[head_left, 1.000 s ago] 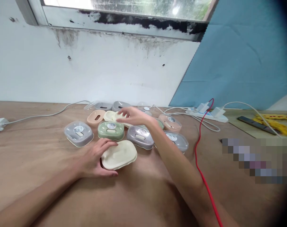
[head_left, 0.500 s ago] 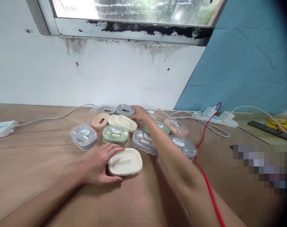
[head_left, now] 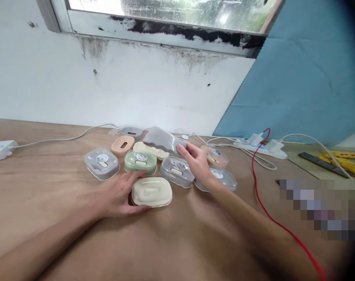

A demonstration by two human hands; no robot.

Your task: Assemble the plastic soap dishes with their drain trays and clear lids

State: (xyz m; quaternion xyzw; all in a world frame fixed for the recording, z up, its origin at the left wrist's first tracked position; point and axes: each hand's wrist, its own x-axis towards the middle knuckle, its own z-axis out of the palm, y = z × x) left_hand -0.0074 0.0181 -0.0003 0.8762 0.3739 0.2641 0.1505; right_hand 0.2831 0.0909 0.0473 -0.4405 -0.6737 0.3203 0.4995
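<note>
My right grip (head_left: 196, 158) pinches one tilted gray soap dish (head_left: 162, 140) near the counter's (head_left: 48, 164) back edge; my left grip (head_left: 118, 195) clasps one cream dish (head_left: 152, 192), nearer me than three clear-lidded gray dishes (head_left: 102, 164).

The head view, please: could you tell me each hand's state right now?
Left hand: closed around the cream dish's end.
Right hand: holding a grey piece.

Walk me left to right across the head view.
White socket block → leftmost clear-lidded grey box → nearest cream dish → right hand → power strip with plugs → yellow bundle.
</note>
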